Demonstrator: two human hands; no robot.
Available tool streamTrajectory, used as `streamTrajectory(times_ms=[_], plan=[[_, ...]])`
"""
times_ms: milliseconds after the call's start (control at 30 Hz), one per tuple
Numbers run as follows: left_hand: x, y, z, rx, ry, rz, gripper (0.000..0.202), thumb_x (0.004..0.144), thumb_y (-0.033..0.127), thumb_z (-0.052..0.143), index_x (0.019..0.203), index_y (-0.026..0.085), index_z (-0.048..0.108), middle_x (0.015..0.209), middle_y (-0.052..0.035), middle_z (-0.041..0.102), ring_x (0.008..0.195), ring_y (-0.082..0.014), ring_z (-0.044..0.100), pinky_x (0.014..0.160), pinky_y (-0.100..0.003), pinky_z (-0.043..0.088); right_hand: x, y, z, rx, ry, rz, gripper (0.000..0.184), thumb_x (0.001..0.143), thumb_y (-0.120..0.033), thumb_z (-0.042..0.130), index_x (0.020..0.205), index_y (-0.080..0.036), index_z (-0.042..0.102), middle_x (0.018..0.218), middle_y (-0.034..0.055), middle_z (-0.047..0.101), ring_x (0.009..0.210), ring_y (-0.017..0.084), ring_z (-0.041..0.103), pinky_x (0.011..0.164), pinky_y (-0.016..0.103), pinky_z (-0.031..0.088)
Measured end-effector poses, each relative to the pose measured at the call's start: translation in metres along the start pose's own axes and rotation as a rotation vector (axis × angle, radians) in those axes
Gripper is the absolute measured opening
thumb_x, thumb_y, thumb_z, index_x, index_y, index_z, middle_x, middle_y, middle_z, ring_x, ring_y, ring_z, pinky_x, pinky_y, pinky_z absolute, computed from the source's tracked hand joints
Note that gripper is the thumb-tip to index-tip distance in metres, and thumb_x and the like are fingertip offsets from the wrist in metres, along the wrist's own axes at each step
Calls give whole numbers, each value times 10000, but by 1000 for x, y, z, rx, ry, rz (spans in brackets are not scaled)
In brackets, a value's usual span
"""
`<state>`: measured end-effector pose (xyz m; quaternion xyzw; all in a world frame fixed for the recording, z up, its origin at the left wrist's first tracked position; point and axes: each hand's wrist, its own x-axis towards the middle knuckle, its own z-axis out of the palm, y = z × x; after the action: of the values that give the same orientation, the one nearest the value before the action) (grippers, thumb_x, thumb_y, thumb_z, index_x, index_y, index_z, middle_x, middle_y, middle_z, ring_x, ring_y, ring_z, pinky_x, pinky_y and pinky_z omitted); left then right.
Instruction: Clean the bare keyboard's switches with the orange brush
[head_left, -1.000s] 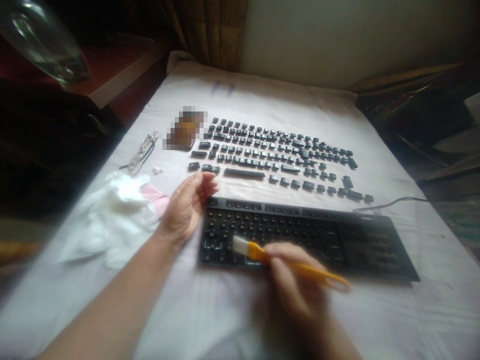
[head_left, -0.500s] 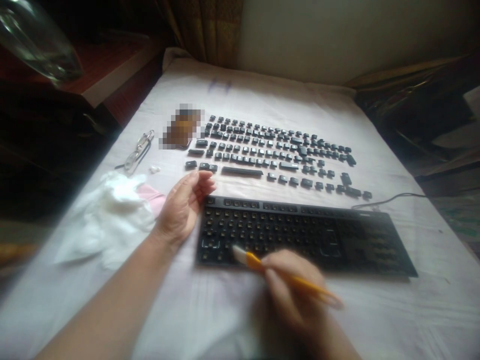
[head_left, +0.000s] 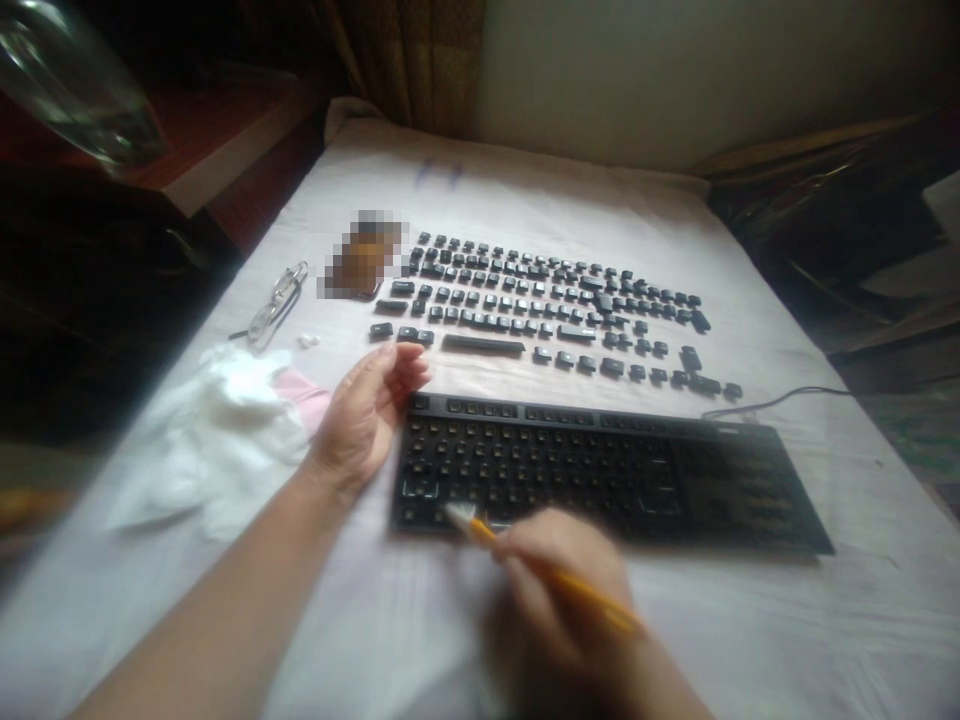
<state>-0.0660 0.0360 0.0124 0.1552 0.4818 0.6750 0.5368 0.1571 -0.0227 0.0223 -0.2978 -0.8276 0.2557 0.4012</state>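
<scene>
Though blurred, right hand pinching orange brush at keyboard edge; left hand loosely curled alongside.

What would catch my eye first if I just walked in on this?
Probably the black keyboard, stripped of its keys, on the white sheet, with loose keycaps laid in rows beyond it. Then the right hand holding an orange-handled brush at the keyboard's near left edge, the left hand resting by its left end.

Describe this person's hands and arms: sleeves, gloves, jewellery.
Both are bare. The left hand and left forearm show no glove, sleeve, watch or ring. The right hand is gloveless too, with no sleeve at the wrist; motion blur hides any ring.
</scene>
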Motion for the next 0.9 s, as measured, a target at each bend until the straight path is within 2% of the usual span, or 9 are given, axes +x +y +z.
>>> streamTrajectory(times_ms=[133, 300, 467, 667, 800, 900], plan=[[0, 0, 0, 5, 2, 3, 324, 684, 426, 855, 850, 166, 759, 768, -3, 718, 774, -125, 675, 828, -256, 543, 0, -2, -2, 31, 16, -13, 238, 868, -49, 518, 1000, -222, 615, 711, -5, 740, 534, 135, 664, 529, 235, 507], [-1, 0, -2, 15, 7, 1, 311, 701, 424, 842, 858, 168, 759, 782, -8, 721, 782, -130, 674, 839, -269, 543, 1, 0, -7, -13, 96, -15, 281, 832, -26, 517, 1003, -233, 602, 696, -13, 736, 515, 135, 664, 516, 234, 517], [0, 0, -3, 19, 8, 1, 349, 679, 437, 853, 873, 162, 762, 782, -5, 720, 782, -127, 678, 823, -257, 544, -2, 1, -2, -71, 40, -21, 173, 908, -81, 514, 921, -215, 623, 652, -11, 708, 490, 125, 635, 505, 233, 499], [0, 1, 0, 22, 23, 2, 344, 658, 437, 863, 849, 170, 759, 767, 3, 714, 768, -124, 679, 798, -248, 546, 0, -2, 0, -29, -7, 9, 174, 944, -123, 510, 891, -206, 654, 656, -11, 717, 515, 113, 657, 535, 220, 522], [0, 1, 0, 27, 32, 2, 313, 692, 427, 842, 850, 172, 755, 776, -1, 714, 780, -129, 678, 810, -257, 545, -5, 2, -5, 47, 114, 91, 165, 941, -116, 562, 1028, -227, 647, 752, -12, 769, 567, 123, 703, 548, 217, 556], [0, 1, -1, 35, 35, 2, 278, 727, 416, 820, 849, 176, 752, 778, -4, 710, 787, -136, 676, 828, -272, 547, -13, 10, -13, -38, 254, 187, 127, 965, -157, 586, 1034, -228, 665, 815, 19, 783, 575, 143, 718, 516, 231, 566]])
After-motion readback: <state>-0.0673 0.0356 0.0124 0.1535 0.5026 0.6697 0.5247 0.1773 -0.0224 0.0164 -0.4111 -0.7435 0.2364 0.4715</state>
